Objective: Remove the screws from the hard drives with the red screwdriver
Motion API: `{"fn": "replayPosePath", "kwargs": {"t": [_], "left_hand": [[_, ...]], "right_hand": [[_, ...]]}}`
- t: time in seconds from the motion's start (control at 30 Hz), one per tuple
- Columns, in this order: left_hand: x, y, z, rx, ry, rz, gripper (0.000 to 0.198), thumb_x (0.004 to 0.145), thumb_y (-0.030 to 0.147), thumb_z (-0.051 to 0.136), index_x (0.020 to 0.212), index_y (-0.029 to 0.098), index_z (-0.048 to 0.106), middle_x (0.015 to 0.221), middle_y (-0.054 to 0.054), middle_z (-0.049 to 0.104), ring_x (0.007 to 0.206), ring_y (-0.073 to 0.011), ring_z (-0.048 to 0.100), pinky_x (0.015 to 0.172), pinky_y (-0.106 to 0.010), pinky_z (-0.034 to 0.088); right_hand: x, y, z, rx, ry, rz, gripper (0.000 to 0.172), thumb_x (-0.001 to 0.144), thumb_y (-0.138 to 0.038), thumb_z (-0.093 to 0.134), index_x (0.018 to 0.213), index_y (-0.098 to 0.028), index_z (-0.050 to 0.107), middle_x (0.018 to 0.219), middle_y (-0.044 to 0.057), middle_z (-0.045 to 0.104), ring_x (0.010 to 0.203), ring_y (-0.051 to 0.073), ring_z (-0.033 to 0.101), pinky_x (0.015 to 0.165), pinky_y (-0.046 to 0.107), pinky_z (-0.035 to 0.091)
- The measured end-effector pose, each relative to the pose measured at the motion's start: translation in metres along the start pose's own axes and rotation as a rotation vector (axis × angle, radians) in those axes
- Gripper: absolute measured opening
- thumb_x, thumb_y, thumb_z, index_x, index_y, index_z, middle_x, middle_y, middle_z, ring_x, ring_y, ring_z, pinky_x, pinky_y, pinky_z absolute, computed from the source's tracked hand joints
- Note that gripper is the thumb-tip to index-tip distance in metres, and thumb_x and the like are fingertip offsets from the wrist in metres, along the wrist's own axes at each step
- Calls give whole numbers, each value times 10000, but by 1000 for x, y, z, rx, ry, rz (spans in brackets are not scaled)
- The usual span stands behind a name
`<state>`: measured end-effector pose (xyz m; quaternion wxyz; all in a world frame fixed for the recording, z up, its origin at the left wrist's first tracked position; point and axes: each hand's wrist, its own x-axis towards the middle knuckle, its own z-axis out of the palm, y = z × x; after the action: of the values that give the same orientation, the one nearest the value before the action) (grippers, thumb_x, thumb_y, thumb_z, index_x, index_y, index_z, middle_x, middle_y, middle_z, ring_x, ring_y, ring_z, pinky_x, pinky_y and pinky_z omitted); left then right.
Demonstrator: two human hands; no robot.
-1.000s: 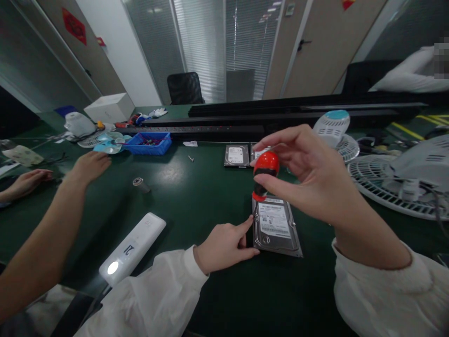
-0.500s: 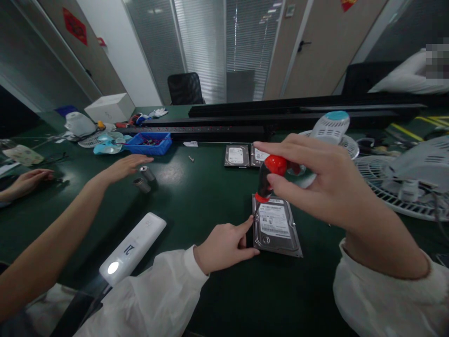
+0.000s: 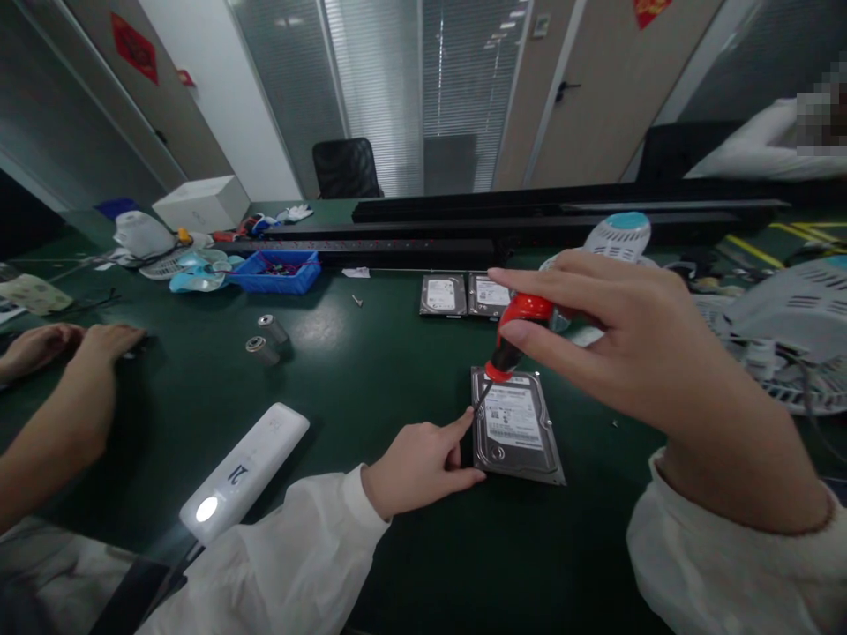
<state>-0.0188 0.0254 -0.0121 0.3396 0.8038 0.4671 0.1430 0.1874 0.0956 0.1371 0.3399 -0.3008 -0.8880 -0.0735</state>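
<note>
A hard drive (image 3: 518, 454) with a white label lies on the green table in front of me. My right hand (image 3: 595, 326) grips a red and black screwdriver (image 3: 508, 346) above it, thumb and fingers on the handle. The screwdriver leans to the right, and its tip meets the drive's left edge. My left hand (image 3: 423, 467) rests at that same edge, index finger stretched out to the tip and thumb near the drive's lower left corner. It holds nothing, and its other fingers are curled. Two more hard drives (image 3: 442, 295) lie side by side farther back.
Two metal cylinders (image 3: 273, 328) stand left of centre. Nearer lies a white power bank (image 3: 244, 472). A blue bin (image 3: 278, 273) holds small parts. White fan parts (image 3: 781, 326) crowd the right. A co-worker's hands (image 3: 99, 344) are at the far left. Long black bars (image 3: 423, 251) span the back.
The screwdriver handle has tilted farther right, with its tip still at the drive's left edge. A co-worker's hand has drawn back left from the metal cylinders. My left hand stays in place.
</note>
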Motion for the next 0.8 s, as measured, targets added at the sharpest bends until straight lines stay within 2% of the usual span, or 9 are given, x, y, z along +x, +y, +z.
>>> {"fn": "replayPosePath", "kwargs": {"t": [0.1,0.23,0.4,0.53,0.63,0.73,0.8], "left_hand": [[0,-1,0,-9,-8,-3,794,937,406,696,1604,163,341,857,8,741,709,-161,688,669,-273,491],[1,-2,2,-5,-12,-9,797,933,399,701,1601,148,346,831,10,743,693,-162,684,674,-279,490],[2,-2,2,-5,-8,-6,797,930,394,704,1600,151,348,837,11,748,702,-168,690,686,-289,497],[2,-2,2,-9,-6,3,793,927,380,709,1595,140,355,817,12,747,677,-165,682,669,-284,492],[2,-3,3,-6,2,19,798,927,369,713,1598,141,347,807,15,745,660,-159,674,665,-278,488],[2,-4,3,-12,3,25,793,931,374,709,1599,148,347,800,19,743,657,-155,673,661,-272,486],[2,-4,3,-21,1,23,787,934,376,705,1600,156,348,799,22,741,654,-152,673,657,-267,485]], "right_hand": [[1,0,1,-11,29,-37,396,954,-342,628,1285,-142,716,857,73,697,708,177,616,616,325,413],[4,-1,0,20,-24,-100,416,962,-217,523,1338,-143,684,840,62,629,677,150,557,591,301,394],[3,0,2,-32,-17,-90,442,971,-361,591,1352,-154,673,837,59,609,672,159,536,575,302,386],[3,-1,5,2,-13,-106,388,959,-262,567,1302,-132,694,850,65,616,703,165,554,599,309,404],[5,-1,7,40,-51,-114,417,955,-241,514,1322,-115,668,893,87,631,769,196,584,643,335,436],[5,-1,9,-3,-39,-83,384,962,-376,564,1211,-120,704,885,92,668,794,223,613,647,346,444],[5,0,9,-18,-30,-64,360,949,-399,594,1131,-115,721,867,92,684,775,223,626,631,343,443]]}}
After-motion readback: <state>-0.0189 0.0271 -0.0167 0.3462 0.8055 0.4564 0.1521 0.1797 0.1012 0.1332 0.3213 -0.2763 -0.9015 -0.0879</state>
